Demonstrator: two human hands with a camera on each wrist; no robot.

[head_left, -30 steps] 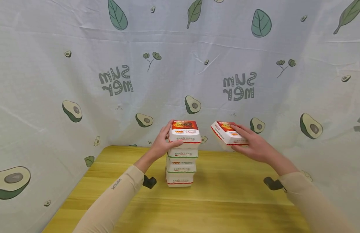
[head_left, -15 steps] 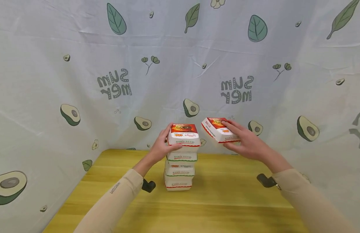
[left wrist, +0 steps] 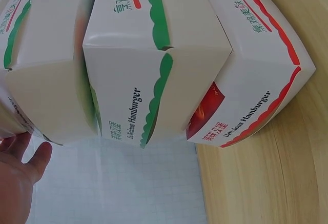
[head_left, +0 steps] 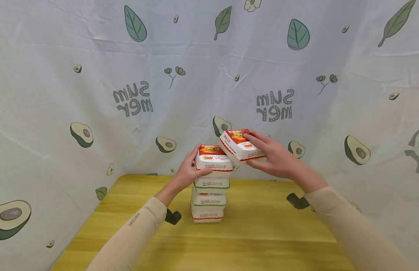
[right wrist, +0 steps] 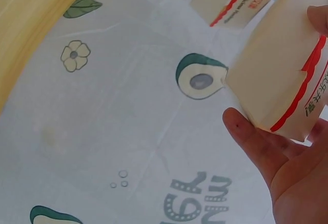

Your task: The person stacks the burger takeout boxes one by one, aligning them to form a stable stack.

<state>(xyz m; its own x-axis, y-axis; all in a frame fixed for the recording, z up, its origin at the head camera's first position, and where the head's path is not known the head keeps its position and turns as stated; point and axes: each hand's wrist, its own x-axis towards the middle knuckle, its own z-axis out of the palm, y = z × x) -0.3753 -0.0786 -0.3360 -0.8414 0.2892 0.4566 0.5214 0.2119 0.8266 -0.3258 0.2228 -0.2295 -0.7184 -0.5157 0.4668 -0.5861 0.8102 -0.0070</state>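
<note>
Several white hamburger boxes [head_left: 209, 200] with green or red wavy trim stand in a slightly uneven stack. My left hand [head_left: 187, 171] grips the red-trimmed top box [head_left: 213, 164], thumb across its front and fingers at its left and back. Just above and right of the stack, my right hand [head_left: 275, 156] holds another hamburger box [head_left: 241, 150] with a red burger picture, tilted, its left corner overlapping the top box in the head view. In the right wrist view this held box [right wrist: 277, 75] shows its pale underside between thumb and fingers. The left wrist view shows lower boxes [left wrist: 133, 70] closely.
The stack stands on a yellow wood-grain table [head_left: 263, 218]. Close behind it hangs a pale cloth [head_left: 195, 45] printed with avocados and leaves. Black wrist camera mounts [head_left: 173, 217] stick out below both wrists.
My right hand has carried its hamburger box left and slightly up, from well apart to over the right edge of the stack. My left hand keeps its grip on the top box.
</note>
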